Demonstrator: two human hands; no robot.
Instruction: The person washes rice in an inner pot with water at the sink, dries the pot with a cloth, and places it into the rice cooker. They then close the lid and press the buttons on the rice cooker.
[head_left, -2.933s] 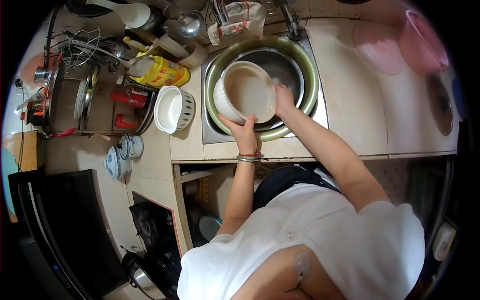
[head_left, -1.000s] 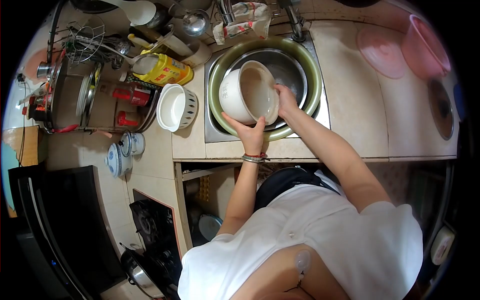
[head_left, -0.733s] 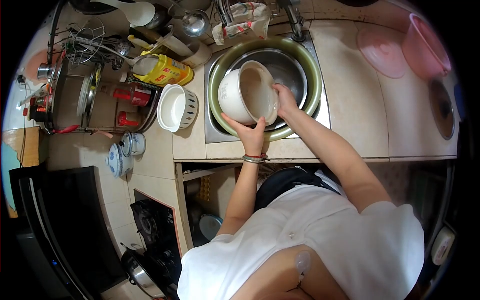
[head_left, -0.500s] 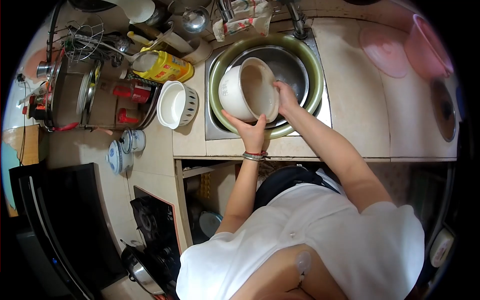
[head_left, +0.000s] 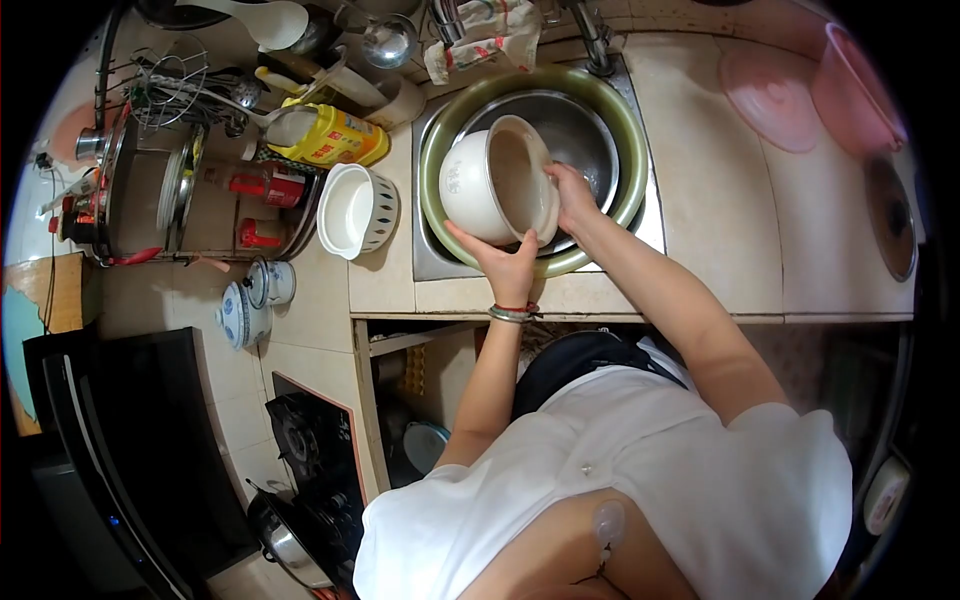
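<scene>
A cream-coloured ceramic pot [head_left: 470, 188] is held tilted on its side over the sink, its mouth facing right. My left hand [head_left: 505, 262] grips its lower near side, thumb at the rim and fingers along the wall. On the right, my right hand [head_left: 574, 198] is closed on the rim, with some fingertips hidden. Beneath the pot lies a metal basin [head_left: 598, 150], inside a larger olive-green basin [head_left: 632, 205] that sits in the steel sink [head_left: 652, 222].
Left of the sink stand a white patterned bowl [head_left: 350, 215] and a yellow bottle [head_left: 335, 135]. A tap [head_left: 597, 50] rises behind the basins. On the right counter are a pink lid [head_left: 765, 100], a pink tub [head_left: 855, 95] and a dark round lid [head_left: 890, 215].
The pot is turned slightly, showing a little less of its inside. Both hands keep their hold in nearly the same place; the view has shifted marginally.
</scene>
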